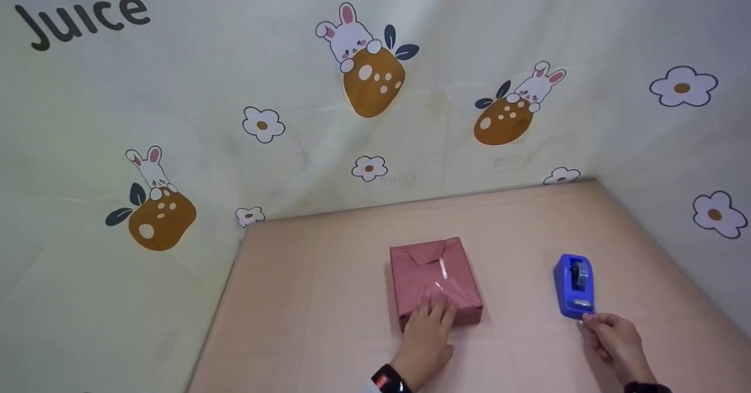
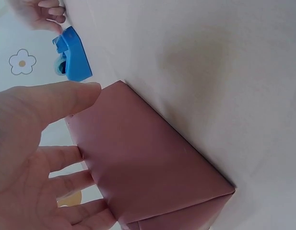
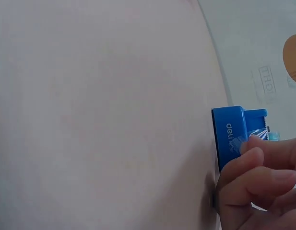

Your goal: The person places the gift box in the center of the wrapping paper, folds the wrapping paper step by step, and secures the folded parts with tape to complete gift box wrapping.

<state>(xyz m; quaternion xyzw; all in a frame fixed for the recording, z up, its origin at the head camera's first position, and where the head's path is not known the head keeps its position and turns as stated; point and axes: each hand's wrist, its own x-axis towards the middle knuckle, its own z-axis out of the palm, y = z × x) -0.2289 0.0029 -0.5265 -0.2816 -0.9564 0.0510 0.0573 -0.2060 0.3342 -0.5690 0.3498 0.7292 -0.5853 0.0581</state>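
A box wrapped in dark pink paper (image 1: 413, 278) lies on the table, with shiny strips of clear tape on its top. My left hand (image 1: 427, 337) rests on the box's near edge, fingers fairly straight over the top, as the left wrist view also shows. To the right stands a blue tape dispenser (image 1: 564, 290) with a roll of clear tape in it. At its front end my right hand (image 1: 616, 341) pinches the end of the tape between thumb and forefinger. The right wrist view shows this clear tape end (image 3: 240, 143) against the dispenser's blue front.
The table (image 1: 328, 322) has a light pinkish cover. Behind it and at both sides hangs a pale curtain (image 1: 446, 146) printed with rabbits, brown fruit and flowers. A dark band (image 1: 390, 379) sits on the left wrist.
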